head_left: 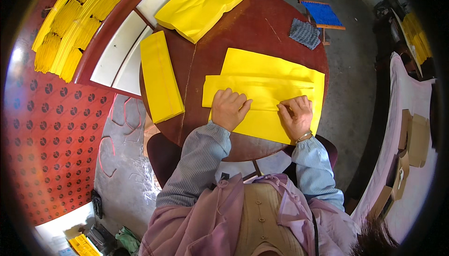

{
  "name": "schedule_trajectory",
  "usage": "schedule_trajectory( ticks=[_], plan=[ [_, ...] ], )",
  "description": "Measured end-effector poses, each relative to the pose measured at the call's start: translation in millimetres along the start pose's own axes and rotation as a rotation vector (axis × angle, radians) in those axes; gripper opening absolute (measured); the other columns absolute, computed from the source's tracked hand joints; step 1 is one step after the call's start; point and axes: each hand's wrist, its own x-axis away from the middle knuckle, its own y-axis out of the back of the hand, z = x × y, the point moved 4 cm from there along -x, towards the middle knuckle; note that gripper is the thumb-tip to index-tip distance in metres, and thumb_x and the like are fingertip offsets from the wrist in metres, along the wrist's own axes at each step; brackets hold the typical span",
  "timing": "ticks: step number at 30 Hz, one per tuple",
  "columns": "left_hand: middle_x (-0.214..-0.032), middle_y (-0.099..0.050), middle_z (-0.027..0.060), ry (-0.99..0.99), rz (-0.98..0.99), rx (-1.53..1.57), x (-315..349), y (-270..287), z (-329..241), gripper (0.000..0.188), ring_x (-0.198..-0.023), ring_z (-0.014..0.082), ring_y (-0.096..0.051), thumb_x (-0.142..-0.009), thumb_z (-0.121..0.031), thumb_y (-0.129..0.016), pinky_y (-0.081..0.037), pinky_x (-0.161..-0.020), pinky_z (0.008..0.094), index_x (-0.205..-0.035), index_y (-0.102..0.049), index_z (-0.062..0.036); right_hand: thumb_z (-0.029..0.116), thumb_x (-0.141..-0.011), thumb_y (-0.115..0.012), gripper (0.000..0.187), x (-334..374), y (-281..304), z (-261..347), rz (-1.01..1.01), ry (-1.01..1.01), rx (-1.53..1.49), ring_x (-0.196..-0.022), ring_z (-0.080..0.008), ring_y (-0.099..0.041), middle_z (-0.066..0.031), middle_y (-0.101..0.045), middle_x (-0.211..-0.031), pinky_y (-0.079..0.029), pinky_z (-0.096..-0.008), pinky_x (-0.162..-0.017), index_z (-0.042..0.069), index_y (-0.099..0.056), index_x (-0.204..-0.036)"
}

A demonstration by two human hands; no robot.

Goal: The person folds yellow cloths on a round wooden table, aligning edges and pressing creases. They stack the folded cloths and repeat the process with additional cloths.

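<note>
A large yellow paper sheet lies on the round dark red table, partly folded into a long band across its middle. My left hand presses flat on the fold at the sheet's left end. My right hand rests on the sheet's near right part, fingers curled at the fold's edge. Neither hand lifts anything.
A stack of folded yellow strips lies at the table's left. A pile of loose yellow sheets sits at the far edge. Yellow bundles lie on a red patterned surface to the left. A blue frame and cardboard boxes are on the right.
</note>
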Motion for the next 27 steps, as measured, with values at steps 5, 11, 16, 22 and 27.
schedule_trajectory(
  ticks=[5, 11, 16, 22, 27],
  plan=[
    [-0.100, -0.072, 0.0097, -0.048, -0.016, 0.047, -4, -1, -2, 0.019, -0.097, 0.0267, -0.066, -0.093, -0.025, -0.082, -0.053, -0.088, 0.0409, -0.092, -0.075, -0.0074, 0.018, -0.084, -0.083, 0.012, 1, 9, 3, 0.013, 0.008, 0.028, -0.086, -0.0266, -0.061, -0.0085, -0.071, -0.088, -0.044, -0.0429, -0.081, 0.007, -0.077, -0.087],
    [-0.104, -0.070, 0.0107, -0.162, -0.011, 0.073, -12, 1, -6, 0.019, -0.105, 0.0279, -0.066, -0.093, -0.023, -0.082, -0.055, -0.094, 0.0426, -0.093, -0.073, -0.0064, 0.021, -0.090, -0.078, 0.019, -11, -11, 34, 0.075, 0.101, -0.007, -0.106, -0.0294, -0.064, -0.0076, -0.075, -0.114, -0.047, -0.0448, -0.096, 0.007, -0.078, -0.102],
    [-0.090, -0.068, 0.0095, -0.173, -0.032, 0.109, -13, 5, -5, 0.019, -0.089, 0.0266, -0.065, -0.091, -0.021, -0.083, -0.055, -0.082, 0.0409, -0.086, -0.073, -0.0063, 0.019, -0.088, -0.080, 0.014, -3, -4, 30, 0.060, 0.075, -0.026, -0.095, -0.0277, -0.065, -0.0074, -0.075, -0.098, -0.048, -0.0430, -0.087, 0.007, -0.080, -0.096],
    [-0.080, -0.066, 0.0077, -0.194, -0.059, 0.090, -10, 3, -2, 0.020, -0.078, 0.0252, -0.063, -0.088, -0.019, -0.084, -0.050, -0.070, 0.0386, -0.078, -0.073, -0.0064, 0.017, -0.086, -0.083, 0.011, 5, 4, 17, 0.024, 0.045, -0.047, -0.086, -0.0272, -0.063, -0.0075, -0.073, -0.088, -0.046, -0.0421, -0.082, 0.007, -0.079, -0.089],
    [-0.085, -0.068, 0.0072, -0.144, -0.100, 0.112, -14, 5, -2, 0.013, -0.078, 0.0257, -0.064, -0.088, -0.017, -0.083, -0.049, -0.070, 0.0387, -0.091, -0.076, -0.0070, 0.017, -0.087, -0.083, 0.011, 4, 2, 11, 0.024, 0.019, -0.041, -0.083, -0.0262, -0.061, -0.0077, -0.074, -0.087, -0.046, -0.0418, -0.080, 0.007, -0.081, -0.093]
  ],
)
